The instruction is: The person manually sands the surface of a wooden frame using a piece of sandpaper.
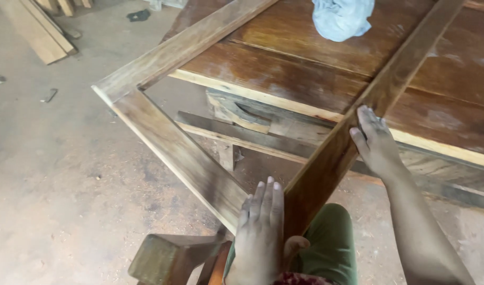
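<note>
Blue cloth point(341, 17) bunched on the bench point(284, 68), between the frame's point(173, 142) rails; planks point(36, 29) on the floor, far left; wooden stool point(165, 258) just below the near corner. Frame lying partly on the bench, corner overhanging. Left hand point(260, 232) flat on the near joint, fingers pressed together. Right hand point(376, 142) flat against the right rail's outer edge, fingers extended, pinching nothing.

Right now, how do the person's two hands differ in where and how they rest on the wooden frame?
The left hand lies flat at the frame's near corner joint, fingers together; the right hand rests farther along the right rail, fingertips on its edge. The left is nearer the camera, the right by the table. Both touch the wooden frame open-palmed, gripping nothing.
</note>
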